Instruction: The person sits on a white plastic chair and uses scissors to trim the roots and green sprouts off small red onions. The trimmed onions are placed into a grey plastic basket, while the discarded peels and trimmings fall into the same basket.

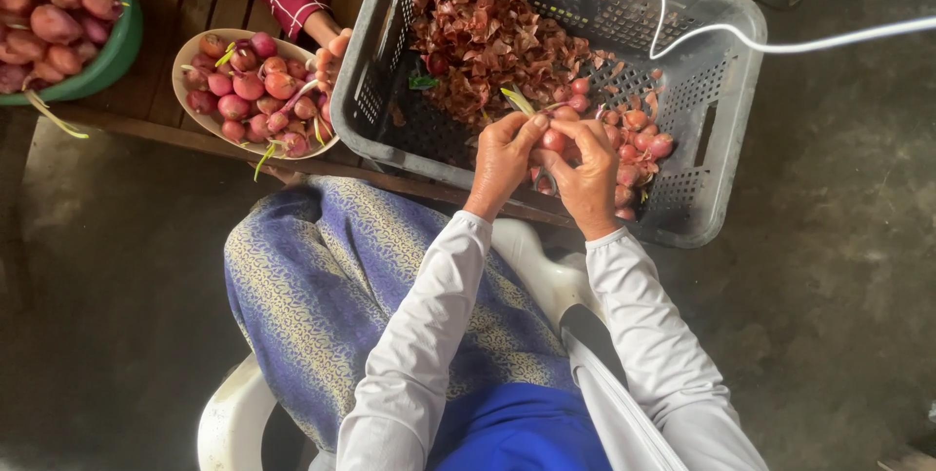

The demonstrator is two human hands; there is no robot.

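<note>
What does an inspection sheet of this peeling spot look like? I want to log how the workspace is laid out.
Surface: dark wooden slat table; grey concrete floor around it.
Job's things: grey plastic crate holding a heap of dry red skins and a cluster of shallots; one shallot held over the crate.
Clutter: shallow bowl of peeled shallots; green basin of unpeeled ones.
Grippers: left hand and right hand both pinch the shallot.
Cables: white cable crossing the crate's rim.
Surroundings: white plastic chair; another person's hand at the bowl.
</note>
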